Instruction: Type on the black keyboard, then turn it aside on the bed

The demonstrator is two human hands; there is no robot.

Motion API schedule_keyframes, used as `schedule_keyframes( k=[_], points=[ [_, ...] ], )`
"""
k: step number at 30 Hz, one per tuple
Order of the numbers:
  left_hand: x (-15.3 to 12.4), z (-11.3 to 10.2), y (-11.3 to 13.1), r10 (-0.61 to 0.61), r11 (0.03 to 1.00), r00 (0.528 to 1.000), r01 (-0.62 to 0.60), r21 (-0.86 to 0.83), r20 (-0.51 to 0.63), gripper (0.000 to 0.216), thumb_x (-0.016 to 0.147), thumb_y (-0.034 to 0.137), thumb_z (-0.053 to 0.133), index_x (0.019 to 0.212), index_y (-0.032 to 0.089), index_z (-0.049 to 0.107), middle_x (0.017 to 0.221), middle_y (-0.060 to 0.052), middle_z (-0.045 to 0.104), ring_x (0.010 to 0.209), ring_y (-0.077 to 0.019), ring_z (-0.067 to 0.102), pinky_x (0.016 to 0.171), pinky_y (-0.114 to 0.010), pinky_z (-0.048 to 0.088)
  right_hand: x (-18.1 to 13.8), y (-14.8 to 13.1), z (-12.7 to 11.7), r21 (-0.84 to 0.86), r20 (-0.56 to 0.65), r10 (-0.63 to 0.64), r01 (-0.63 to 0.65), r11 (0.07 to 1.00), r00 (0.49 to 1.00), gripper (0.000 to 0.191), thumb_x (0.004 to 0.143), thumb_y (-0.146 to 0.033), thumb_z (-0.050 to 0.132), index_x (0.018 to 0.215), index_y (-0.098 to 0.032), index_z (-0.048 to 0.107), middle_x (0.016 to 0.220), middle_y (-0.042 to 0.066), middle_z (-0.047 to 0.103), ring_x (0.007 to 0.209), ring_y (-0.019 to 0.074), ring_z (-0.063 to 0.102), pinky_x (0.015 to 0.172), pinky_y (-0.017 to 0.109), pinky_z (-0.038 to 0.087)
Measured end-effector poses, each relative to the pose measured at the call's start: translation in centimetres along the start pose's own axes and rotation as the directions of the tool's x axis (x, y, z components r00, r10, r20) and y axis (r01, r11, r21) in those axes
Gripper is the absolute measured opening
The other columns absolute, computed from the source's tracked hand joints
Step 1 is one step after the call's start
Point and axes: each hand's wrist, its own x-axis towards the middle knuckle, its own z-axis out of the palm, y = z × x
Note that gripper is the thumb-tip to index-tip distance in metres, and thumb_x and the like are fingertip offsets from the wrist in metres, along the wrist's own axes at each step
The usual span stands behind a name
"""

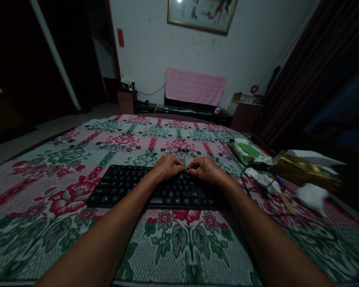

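A black keyboard [118, 185] lies flat on a flowered cloth in front of me. My left hand [168, 166] rests over its far edge near the middle, with thumb and fingers pinched together. Just to the right, my right hand [206, 169] is closed in a similar pinch over the upper keys. The two sets of fingertips almost meet above the top row. Whatever sits between them, if anything, is too small and dark to make out.
The patterned tablecloth [68, 197] covers the table. To the right lie a green tissue pack [249, 151], a gold box [305, 171], crumpled white paper [312, 197], a wooden-handled brush-like tool [288, 204] and a loose black cable [311, 226]. A pink cloth [194, 85] hangs beyond.
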Motion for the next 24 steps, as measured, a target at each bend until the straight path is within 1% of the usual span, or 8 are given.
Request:
schedule_keyframes(
  k=[5,8,11,16,19,24],
  points=[
    [-0.23,0.02,0.04,0.013,1.0,0.999,-0.014,0.014,0.044,0.026,0.064,0.034,0.046,0.073,0.02,0.066,0.066,0.002,0.063,0.059,-0.0094,0.052,0.049,-0.017,0.033,0.09,0.0,0.25,0.042,0.03,0.036,-0.037,0.998,0.999,0.017,0.065,-0.028,0.053,0.071,-0.016,0.064,0.069,0.0,0.063,0.062,0.0102,0.054,0.057,0.018,0.037],
    [-0.31,0.14,0.16,0.012,0.999,0.999,-0.013,0.034,0.035,0.026,0.063,0.035,0.047,0.073,0.02,0.066,0.064,0.002,0.062,0.058,-0.0089,0.051,0.048,-0.017,0.031,0.1,0.25,0.47,0.097,0.045,0.062,-0.066,0.993,0.997,0.018,0.065,-0.028,0.052,0.071,-0.016,0.063,0.067,0.0,0.062,0.061,0.0101,0.054,0.056,0.018,0.037],
    [-0.28,0.33,0.2,-0.018,0.998,0.999,0.017,0.052,0.027,0.027,0.063,0.037,0.048,0.073,0.02,0.066,0.064,0.002,0.062,0.058,-0.0096,0.052,0.048,-0.018,0.031,0.05,0.47,0.55,0.152,0.072,0.085,-0.095,0.984,0.994,0.019,0.064,-0.029,0.052,0.071,-0.015,0.063,0.067,0.0,0.062,0.061,0.0102,0.053,0.055,0.018,0.037],
    [-0.16,0.57,0.1,-0.029,0.998,0.999,0.028,0.056,0.018,0.028,0.063,0.04,0.047,0.073,0.021,0.065,0.064,0.001,0.062,0.059,-0.0106,0.052,0.048,-0.019,0.031,-0.01,0.66,0.54,0.222,0.077,0.07,-0.086,0.971,0.995,0.026,0.067,-0.035,0.048,0.07,-0.013,0.063,0.062,0.0,0.06,0.058,0.0095,0.051,0.051,0.018,0.035],
    [-0.23,0.53,0.25,-0.033,0.998,0.999,0.032,0.053,0.018,0.027,0.063,0.039,0.047,0.072,0.021,0.066,0.063,0.001,0.061,0.06,-0.0109,0.052,0.049,-0.019,0.031,0.09,0.74,0.69,0.281,0.085,0.107,-0.127,0.951,0.991,0.023,0.065,-0.033,0.05,0.068,-0.013,0.062,0.061,0.0,0.059,0.055,0.0081,0.048,0.05,0.017,0.035],
    [-0.34,0.46,0.6,-0.068,0.996,0.997,0.066,0.064,0.027,0.023,0.062,0.032,0.047,0.07,0.02,0.066,0.062,0.002,0.061,0.06,-0.0108,0.051,0.049,-0.019,0.031,0.32,0.7,0.97,0.362,0.116,0.18,-0.211,0.908,0.977,0.019,0.061,-0.029,0.053,0.064,-0.012,0.059,0.057,-0.001,0.055,0.05,0.0065,0.045,0.046,0.016,0.033]
  ],
)
